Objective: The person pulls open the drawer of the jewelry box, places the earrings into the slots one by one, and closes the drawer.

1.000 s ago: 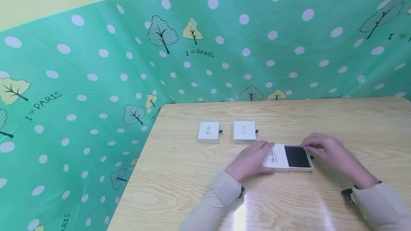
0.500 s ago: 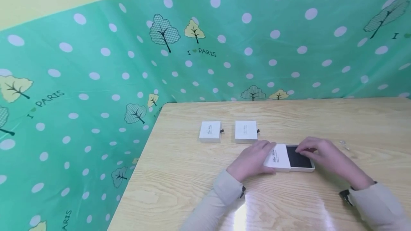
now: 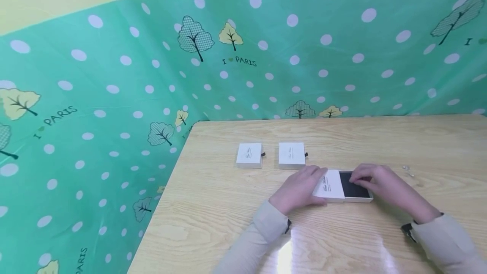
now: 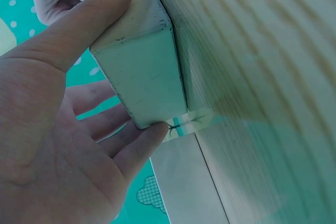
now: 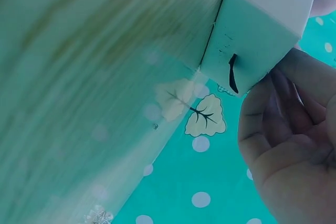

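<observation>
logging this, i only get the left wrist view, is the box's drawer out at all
Observer: Yes, the drawer is slid partway out of the sleeve, black inside showing.
Operator: where's the right hand
Observer: The right hand has its fingers curled over the drawer's far edge.
Operator: any other boxes
Observer: Two, both closed, farther back on the table: a left box and a right box.
</observation>
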Available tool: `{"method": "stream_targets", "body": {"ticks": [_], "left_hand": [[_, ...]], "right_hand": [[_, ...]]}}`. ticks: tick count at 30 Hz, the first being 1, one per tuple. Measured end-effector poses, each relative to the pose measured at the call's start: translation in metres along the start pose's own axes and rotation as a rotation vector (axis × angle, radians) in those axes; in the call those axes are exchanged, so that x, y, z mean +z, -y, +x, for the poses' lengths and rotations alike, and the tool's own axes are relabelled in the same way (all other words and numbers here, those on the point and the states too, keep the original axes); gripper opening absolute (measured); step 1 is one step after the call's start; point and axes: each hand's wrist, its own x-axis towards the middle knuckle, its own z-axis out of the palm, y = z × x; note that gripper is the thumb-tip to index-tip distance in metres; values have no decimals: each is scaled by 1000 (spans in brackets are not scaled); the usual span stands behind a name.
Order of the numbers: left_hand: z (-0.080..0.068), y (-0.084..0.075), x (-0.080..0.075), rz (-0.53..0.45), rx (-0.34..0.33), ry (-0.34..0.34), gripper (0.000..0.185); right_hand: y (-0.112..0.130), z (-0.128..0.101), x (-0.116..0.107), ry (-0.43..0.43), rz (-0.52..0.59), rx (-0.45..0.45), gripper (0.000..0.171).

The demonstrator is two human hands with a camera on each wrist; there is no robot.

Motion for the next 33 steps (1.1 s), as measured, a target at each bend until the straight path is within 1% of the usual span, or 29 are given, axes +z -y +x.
{"method": "stream_targets", "body": {"ticks": [4,11,19,22,25,27,30,33], "left_hand": [[1,0,1,5,7,-2,93],[4,1,2,2,9,0,95],[5,1,2,8,5,1,94],[4,0,1,32,2,6,94],[5,-2,-1,76,6,8,93],[7,-5,-3,109,17,1,92],[12,-10,-6,133,40,-9,90],[18,-16,-6,133,60,-9,88]], "right_hand": [[-1,-1,1,9,-13,6,23],[-3,-1,1,-5,-61,-31,22],[-1,-1,1,11,-87,-18,22],[1,-1,2,10,-96,-19,22],[3,-1,3,6,-105,-15,22],[3,-1,3,-1,-111,-17,22],[4,-2,3,-13,-119,-29,22],[4,-2,4,-17,-119,-44,23]]}}
